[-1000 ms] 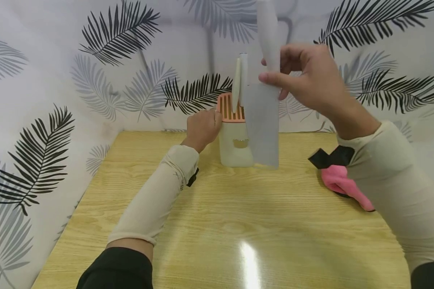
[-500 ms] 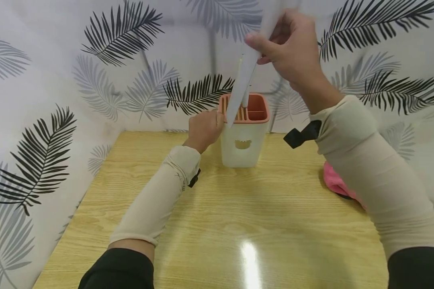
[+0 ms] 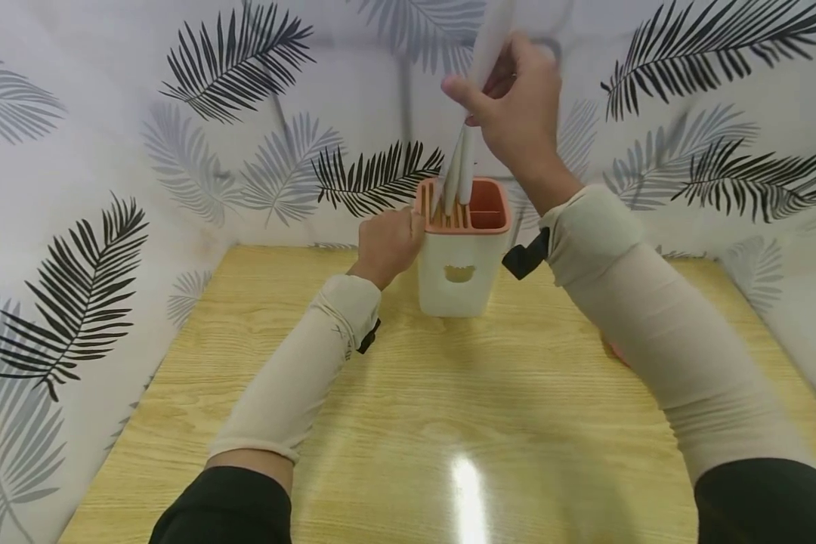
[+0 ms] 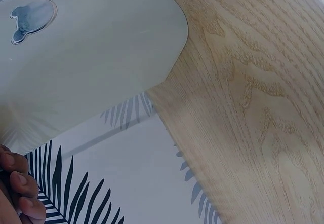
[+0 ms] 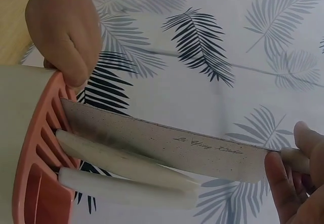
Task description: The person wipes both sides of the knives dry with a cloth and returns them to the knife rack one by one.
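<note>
My left hand (image 3: 389, 243) grips the left edge of a cream knife holder (image 3: 452, 293) with an orange slotted top. My right hand (image 3: 522, 106), above the holder, pinches a white-handled cleaver (image 5: 167, 140) where the handle meets the blade. In the right wrist view, the blade's lower end is at the outermost slot, beside my left hand. How deep it sits is hard to tell. A cream knife handle (image 5: 119, 159) and a white knife handle (image 5: 129, 188) stick out of neighbouring slots. Curled fingers (image 4: 25, 188) show at the left wrist view's corner.
The holder stands at the back of a wood-grain table (image 3: 408, 423), close to a leaf-patterned backdrop (image 3: 340, 68). On its right side are open orange compartments (image 3: 487, 208). A pink object (image 3: 615, 351) lies mostly hidden behind my right sleeve.
My right hand has moved up and left over the holder, turning the cleaver edge-on and bringing its lower end to the slots. My left hand keeps its grip. The right sleeve now covers most of the pink object.
</note>
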### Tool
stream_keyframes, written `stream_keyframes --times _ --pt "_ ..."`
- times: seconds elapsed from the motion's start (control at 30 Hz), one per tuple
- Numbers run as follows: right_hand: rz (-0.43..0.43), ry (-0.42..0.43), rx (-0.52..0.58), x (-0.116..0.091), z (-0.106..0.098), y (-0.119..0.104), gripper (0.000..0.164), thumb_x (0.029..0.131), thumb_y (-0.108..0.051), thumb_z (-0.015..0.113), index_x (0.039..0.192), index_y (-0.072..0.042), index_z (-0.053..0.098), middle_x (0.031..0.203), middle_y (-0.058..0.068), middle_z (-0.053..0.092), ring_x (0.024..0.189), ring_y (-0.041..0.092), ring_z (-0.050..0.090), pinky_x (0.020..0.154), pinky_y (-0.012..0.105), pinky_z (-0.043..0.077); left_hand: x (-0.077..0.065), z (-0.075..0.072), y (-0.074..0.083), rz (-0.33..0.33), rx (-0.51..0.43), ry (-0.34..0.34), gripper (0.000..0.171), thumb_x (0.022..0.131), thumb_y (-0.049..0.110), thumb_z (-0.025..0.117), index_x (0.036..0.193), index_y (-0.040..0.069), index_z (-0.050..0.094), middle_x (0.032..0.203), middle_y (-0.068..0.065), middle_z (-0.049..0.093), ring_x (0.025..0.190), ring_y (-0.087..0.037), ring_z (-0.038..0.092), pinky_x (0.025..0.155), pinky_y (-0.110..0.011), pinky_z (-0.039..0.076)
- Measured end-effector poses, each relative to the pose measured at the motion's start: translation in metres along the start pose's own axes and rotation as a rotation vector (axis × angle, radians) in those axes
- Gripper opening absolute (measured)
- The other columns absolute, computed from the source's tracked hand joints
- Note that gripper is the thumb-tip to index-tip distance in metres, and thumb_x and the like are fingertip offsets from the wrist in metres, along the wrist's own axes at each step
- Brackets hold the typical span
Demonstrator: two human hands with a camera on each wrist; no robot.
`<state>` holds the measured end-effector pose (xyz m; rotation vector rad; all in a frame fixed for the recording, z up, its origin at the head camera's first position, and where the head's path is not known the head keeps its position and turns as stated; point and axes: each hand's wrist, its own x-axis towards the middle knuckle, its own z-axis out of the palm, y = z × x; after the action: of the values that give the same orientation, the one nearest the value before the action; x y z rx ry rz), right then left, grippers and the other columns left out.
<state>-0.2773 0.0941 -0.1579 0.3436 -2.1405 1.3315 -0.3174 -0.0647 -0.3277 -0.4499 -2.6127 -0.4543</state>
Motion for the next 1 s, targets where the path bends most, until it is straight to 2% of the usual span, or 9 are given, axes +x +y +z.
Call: stream_keyframes --times 0.2,0.43,0.6,0.73,0.83,1.0 --pt "-0.02 -0.014 -0.073 -0.004 0.017 0.013 0.046 0.074 -0.039 0.076 0.107 -0.012 0.059 0.079 -0.008 0.056 0.065 0.006 0.059 0.061 0.018 0.052 -0.002 0.001 0.0 -0.007 0.006 -0.015 0.046 0.097 0.03 0.016 0.058 0.017 0.037 0.049 0.001 0.033 0.041 -0.016 0.028 0.04 -0.029 0.02" --pt "0.004 -0.069 -0.227 -0.015 0.036 0.034 0.046 0.077 -0.045 0.072 0.101 -0.008 0.059 0.086 0.0 0.061 0.074 0.009 0.057 0.067 0.017 0.044 0.0 0.001 0.0 -0.017 0.023 -0.021 0.049 0.098 0.031 0.015 0.058 0.017 0.039 0.049 0.0 0.035 0.04 -0.018 0.033 0.038 -0.03 0.023" --pt "0.0 -0.107 -0.288 -0.023 0.05 0.053 0.046 0.078 -0.047 0.069 0.098 -0.006 0.06 0.086 0.005 0.066 0.072 0.012 0.058 0.063 0.019 0.042 0.002 0.0 0.001 -0.039 0.046 -0.059 0.051 0.099 0.032 0.013 0.059 0.016 0.04 0.05 0.0 0.038 0.042 -0.019 0.039 0.039 -0.032 0.028" --pt "-0.021 -0.127 -0.326 -0.03 0.059 0.064 0.043 0.079 -0.046 0.069 0.088 -0.005 0.059 0.079 0.007 0.066 0.066 0.015 0.057 0.058 0.022 0.04 0.003 -0.002 0.002 -0.063 0.052 -0.077 0.051 0.099 0.031 0.014 0.057 0.016 0.04 0.05 -0.001 0.038 0.042 -0.02 0.038 0.039 -0.032 0.028" --pt "-0.037 -0.14 -0.407 -0.037 0.064 0.071 0.044 0.078 -0.049 0.068 0.081 -0.006 0.057 0.074 0.007 0.064 0.063 0.018 0.056 0.055 0.026 0.039 0.002 -0.003 0.003 -0.072 0.048 -0.067 0.051 0.099 0.03 0.016 0.056 0.016 0.039 0.049 -0.001 0.037 0.041 -0.02 0.037 0.038 -0.032 0.027" --pt "-0.013 -0.123 -0.569 -0.046 0.067 0.083 0.047 0.076 -0.058 0.066 0.079 -0.011 0.061 0.074 0.004 0.068 0.065 0.019 0.06 0.054 0.031 0.042 0.0 -0.003 0.005 -0.048 0.061 -0.022 0.049 0.099 0.029 0.02 0.055 0.016 0.037 0.047 0.0 0.036 0.039 -0.019 0.038 0.036 -0.031 0.026"
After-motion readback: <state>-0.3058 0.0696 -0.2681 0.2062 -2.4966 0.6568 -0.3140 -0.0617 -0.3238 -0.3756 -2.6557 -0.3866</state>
